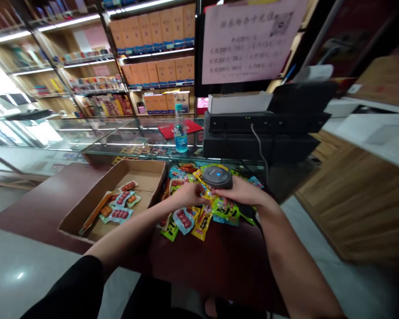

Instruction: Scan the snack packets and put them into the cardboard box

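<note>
1. Scanner (216, 176) is in the grasp of my right fingers (223, 193), its grey head with a blue light over the pile of snack packets (184, 220) on the desk (213, 257).
2. My left fingers (197, 201) are bent among the packets, just beside the scanner; whether they pinch one, I cannot tell.
3. I judge that the step in hand is to present a packet to the scanner for reading.
4. The next move, I think, calls for turning one packet's code toward the scanner, with my right wrist quite steady.
5. The cardboard box (142, 177) stands to the left of the pile, with several packets inside.
6. Hidden for me: the packets under my hands, most of the scanner's handle, and its reading window. The small print is too blurred to read.
</note>
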`<state>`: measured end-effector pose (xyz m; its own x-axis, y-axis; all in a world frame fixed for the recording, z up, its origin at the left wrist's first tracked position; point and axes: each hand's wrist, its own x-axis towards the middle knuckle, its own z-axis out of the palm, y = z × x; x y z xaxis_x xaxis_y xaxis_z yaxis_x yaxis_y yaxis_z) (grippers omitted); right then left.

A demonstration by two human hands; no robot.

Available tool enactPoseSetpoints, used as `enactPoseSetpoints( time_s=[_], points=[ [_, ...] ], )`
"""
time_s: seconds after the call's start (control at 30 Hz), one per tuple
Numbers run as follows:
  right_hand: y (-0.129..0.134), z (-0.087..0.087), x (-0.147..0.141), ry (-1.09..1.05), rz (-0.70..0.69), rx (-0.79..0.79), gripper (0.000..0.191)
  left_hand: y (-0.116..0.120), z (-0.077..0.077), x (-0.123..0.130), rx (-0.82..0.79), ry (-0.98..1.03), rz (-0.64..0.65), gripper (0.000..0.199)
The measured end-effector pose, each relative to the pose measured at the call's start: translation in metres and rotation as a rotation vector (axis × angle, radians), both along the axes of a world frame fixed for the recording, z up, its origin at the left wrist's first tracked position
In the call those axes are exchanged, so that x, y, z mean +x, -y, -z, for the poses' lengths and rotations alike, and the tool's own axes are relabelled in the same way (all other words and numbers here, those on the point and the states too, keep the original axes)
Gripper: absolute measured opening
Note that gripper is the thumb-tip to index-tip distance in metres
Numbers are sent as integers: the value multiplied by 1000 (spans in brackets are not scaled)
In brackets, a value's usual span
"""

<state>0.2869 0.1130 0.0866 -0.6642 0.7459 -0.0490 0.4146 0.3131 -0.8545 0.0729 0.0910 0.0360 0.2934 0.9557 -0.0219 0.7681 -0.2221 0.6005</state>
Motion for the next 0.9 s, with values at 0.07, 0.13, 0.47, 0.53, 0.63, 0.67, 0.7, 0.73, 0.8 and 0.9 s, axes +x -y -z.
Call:
enactPoseSetpoints(
  time_s=[0.07,0.13,0.47,0.53,0.63,0.67,0.7,0.73,0.8,0.9],
  points=[
    [-2,2,2,18,14,-17,24,6,7,13,-17,-209,33,49],
    [-2,2,2,29,26,-29,23,14,14,21,13,-332,16,54],
    [-1,3,-3,-13,16,-62,31,14,23,9,-140,-43,-6,45],
    [-2,4,-3,6,37,-52,28,0,18,-8,-221,133,-14,42],
    [-2,4,-5,48,62,-37,22,-19,13,-32,-305,364,-92,34],
    [-2,5,-5,63,64,-40,20,-24,12,-38,-316,427,-141,34],
    [-2,5,-6,77,66,-46,18,-28,11,-42,-325,486,-189,34],
    [-1,5,-7,85,68,-55,17,-31,11,-46,-333,549,-230,34],
    [-1,5,-8,86,78,-73,14,-34,11,-49,-355,690,-268,35],
    [0,6,-8,57,91,-93,14,-35,10,-48,-387,875,-249,39]
  ],
)
